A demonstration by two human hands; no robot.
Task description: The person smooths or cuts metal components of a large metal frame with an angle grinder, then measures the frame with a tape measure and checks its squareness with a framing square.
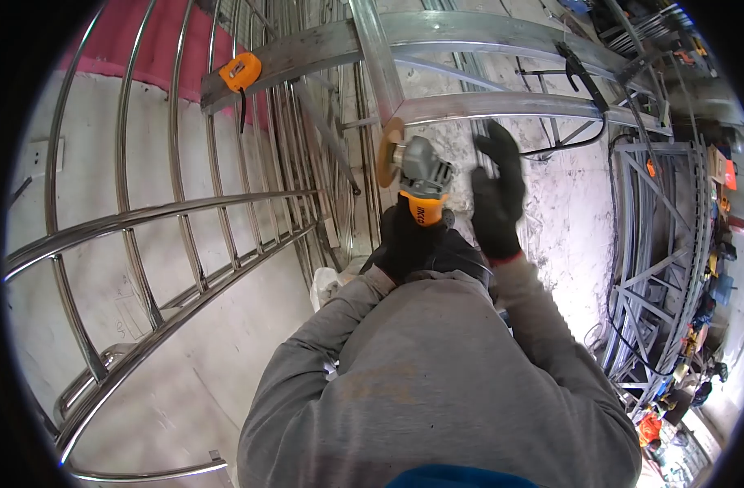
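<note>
Blue material (461, 477) shows at the bottom edge, just in front of a grey long-sleeved top (429, 374) that fills the lower middle. Beyond it, a pale wall (177, 407) spreads over the left side, and a shiny tubular railing (152, 210) with curved upright bars stands in front of it. Across the top runs a bare metal frame (486, 104): 2 long members joined by a short crosspiece (375, 61) that ends just above the tool. Metal trusses (656, 244) stand at the right, near a crowded strip of small, hard-to-identify items. A pink panel (160, 49) covers the upper left.

Both hands wear dark gloves. The right hand (499, 195) is open and slightly blurred, fingers pointing up toward the frame and thumb apart, touching nothing that shows; its cuff has red trim (508, 259). The left hand (404, 240) is wrapped around the body of a grey-and-orange angle grinder (423, 175), held upright in front of the torso. A black clamp (583, 75) with a cable rests on the frame at the upper right. The grinder's brown disc (388, 153) faces left below the frame's joint; contact there cannot be told. An orange tape measure (240, 71) lies at the frame's left end, its dark strap hanging down.
</note>
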